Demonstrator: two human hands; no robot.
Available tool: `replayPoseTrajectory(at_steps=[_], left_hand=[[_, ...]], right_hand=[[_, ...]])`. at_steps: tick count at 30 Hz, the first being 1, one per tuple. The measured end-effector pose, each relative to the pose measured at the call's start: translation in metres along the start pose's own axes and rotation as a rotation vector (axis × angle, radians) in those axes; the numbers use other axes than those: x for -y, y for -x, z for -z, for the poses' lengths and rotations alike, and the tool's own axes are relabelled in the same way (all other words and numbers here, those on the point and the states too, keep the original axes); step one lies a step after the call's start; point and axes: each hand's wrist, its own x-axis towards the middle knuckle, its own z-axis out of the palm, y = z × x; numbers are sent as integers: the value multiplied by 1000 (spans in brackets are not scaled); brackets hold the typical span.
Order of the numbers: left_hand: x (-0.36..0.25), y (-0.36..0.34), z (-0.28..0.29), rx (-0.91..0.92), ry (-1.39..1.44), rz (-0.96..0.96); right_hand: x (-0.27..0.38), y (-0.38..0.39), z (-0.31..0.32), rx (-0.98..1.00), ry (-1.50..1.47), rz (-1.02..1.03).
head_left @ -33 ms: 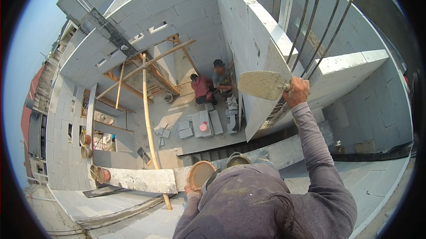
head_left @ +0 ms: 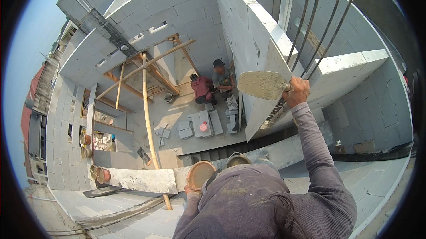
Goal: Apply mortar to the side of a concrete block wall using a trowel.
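gripping trowel (head_left: 262, 84) by handle, your right hand (head_left: 297, 92) raised just beside steel rods (head_left: 306, 28); your left hand (head_left: 191, 190) holding brown bowl (head_left: 191, 174) by rim, near bucket (head_left: 237, 161).

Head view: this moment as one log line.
left hand: at basin edge | right hand: gripping mortar-coated trowel | beyond right hand: steel rods

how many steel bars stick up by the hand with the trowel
4. All rise above the right hand in the picture, left to right: first bar, second bar, third bar and fourth bar farthest right. Shorter ones could be hidden behind the hand.
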Motion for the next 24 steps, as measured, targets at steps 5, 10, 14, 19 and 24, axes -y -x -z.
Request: replayPoseTrajectory(at_steps=[5,10,14,19,24], left_hand=[[1,6,-8,-89,20,59],[0,9,-10,-79,18,49],[0,6,-6,-124,37,60],[0,5,-4,-66,11,27],[0,6,-6,-59,23,36]], right_hand=[[0,-1,-1,2,5,-8],[-2,-1,-3,-13,-3,-7],[-3,-3,-3,-14,13,11],[-1,-2,-1,-6,7,-7],[-1,-2,-1,-10,4,2]])
